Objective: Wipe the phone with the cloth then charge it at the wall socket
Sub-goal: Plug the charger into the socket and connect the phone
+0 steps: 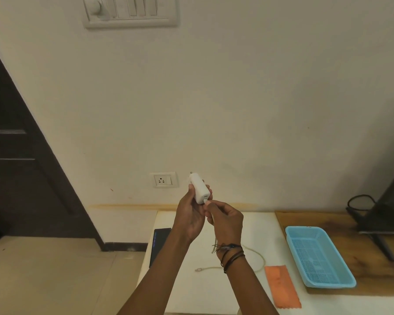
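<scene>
White plastic makes up the small charger block (199, 189), and the person's left hand (190, 214) holds it up with fingers and thumb curled round its lower half, so its metal pins point up toward the wall. The right hand (225, 220) is touching the left one and pinches the end of the thin white cable (210, 268) right at the little port on the bottom of the block. I cannot tell if the plug is pushed all the way in. From that pinch the cable drops behind the right wrist, loops over the flat white table top (191, 294) and ends in a small plug lying below the hands. Dark string bands (232, 255) go round the right wrist. Just up and to the left of the held block, the white three-hole wall socket (163, 179) sits on the cream wall. The flat black phone (160, 242) lies on the table down and to the left of the hands, by the table's left edge, partly hidden by the left arm. The orange cloth (281, 286) lies flat down and to the right of the hands, well apart from them. Just past the cloth is a light blue plastic basket (292, 244).
</scene>
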